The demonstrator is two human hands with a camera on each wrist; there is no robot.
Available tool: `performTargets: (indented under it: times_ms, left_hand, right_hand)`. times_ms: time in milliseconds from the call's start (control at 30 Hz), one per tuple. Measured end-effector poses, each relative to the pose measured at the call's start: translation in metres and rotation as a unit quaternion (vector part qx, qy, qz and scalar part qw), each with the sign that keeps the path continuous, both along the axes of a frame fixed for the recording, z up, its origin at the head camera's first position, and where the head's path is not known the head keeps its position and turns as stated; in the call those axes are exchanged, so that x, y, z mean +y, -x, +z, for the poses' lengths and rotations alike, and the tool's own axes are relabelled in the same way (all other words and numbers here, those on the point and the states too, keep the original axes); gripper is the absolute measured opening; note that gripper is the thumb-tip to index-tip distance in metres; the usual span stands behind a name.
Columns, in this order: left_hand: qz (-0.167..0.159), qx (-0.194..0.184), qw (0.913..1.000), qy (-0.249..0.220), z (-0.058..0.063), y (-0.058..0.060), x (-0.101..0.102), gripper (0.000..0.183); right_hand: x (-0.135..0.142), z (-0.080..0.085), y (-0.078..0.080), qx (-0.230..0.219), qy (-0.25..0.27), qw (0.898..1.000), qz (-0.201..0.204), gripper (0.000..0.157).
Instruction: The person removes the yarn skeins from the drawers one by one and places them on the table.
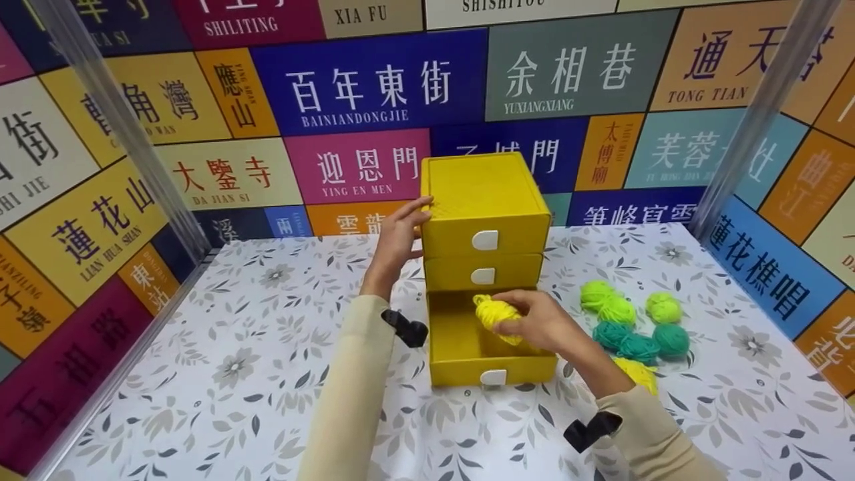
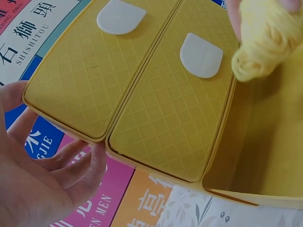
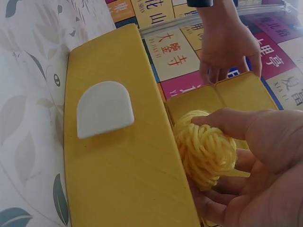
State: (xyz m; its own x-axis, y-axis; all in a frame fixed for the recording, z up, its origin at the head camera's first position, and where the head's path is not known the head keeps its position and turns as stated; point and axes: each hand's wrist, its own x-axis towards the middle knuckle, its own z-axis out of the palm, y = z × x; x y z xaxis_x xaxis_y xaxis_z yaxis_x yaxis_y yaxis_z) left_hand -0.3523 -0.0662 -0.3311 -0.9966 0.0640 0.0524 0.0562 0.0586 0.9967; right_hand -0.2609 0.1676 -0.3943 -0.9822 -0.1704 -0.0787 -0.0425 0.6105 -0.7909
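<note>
A yellow three-drawer cabinet (image 1: 484, 187) with white pull tabs stands on the table, its bottom drawer (image 1: 461, 371) pulled out. My right hand (image 1: 544, 324) pinches a small yellow yarn ball (image 1: 494, 312) over that drawer. In the right wrist view, thumb and fingers lie on opposite sides of the yarn ball (image 3: 206, 149), behind the drawer front (image 3: 113, 175). My left hand (image 1: 395, 244) rests against the cabinet's left side near the top. The left wrist view shows its spread fingers touching the cabinet's edge (image 2: 71, 134), beside the two upper drawers. Part of the open drawer's inside is hidden by the right hand.
Right of the cabinet lie lime-green yarn balls (image 1: 608, 304), teal yarn balls (image 1: 638, 346) and another yellow yarn ball (image 1: 638, 374), partly behind the right forearm. A floral cloth (image 1: 267, 354) covers the table. A wall of coloured sign panels (image 1: 367, 87) rises behind.
</note>
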Motion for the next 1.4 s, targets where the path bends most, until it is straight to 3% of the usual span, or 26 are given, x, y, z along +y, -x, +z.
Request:
performTargets:
  times_ms: [367, 567, 833, 1133, 1400]
  left_hand:
    - [0.004, 0.001, 1.0000, -0.002, -0.001, 0.001, 0.000, 0.036]
    - [0.001, 0.004, 1.0000, -0.005, -0.002, 0.000, 0.001, 0.036]
    - [-0.003, 0.010, 0.9999, -0.008, -0.002, 0.000, 0.001, 0.036]
    - [-0.008, 0.003, 0.9999, -0.013, -0.001, -0.001, 0.000, 0.036]
    - [-0.011, 0.006, 0.9998, -0.014, -0.002, 0.000, 0.001, 0.036]
  right_hand:
    - [0.024, 0.014, -0.020, 0.030, 0.000, 1.000, 0.003, 0.049]
    - [0.044, 0.025, -0.035, 0.018, -0.005, 1.000, -0.018, 0.053]
    - [0.075, 0.035, -0.052, -0.005, -0.051, 0.997, -0.055, 0.060]
    - [0.110, 0.031, -0.060, -0.017, -0.059, 0.994, -0.091, 0.070]
    - [0.150, 0.025, -0.069, -0.026, -0.083, 0.992, -0.096, 0.082]
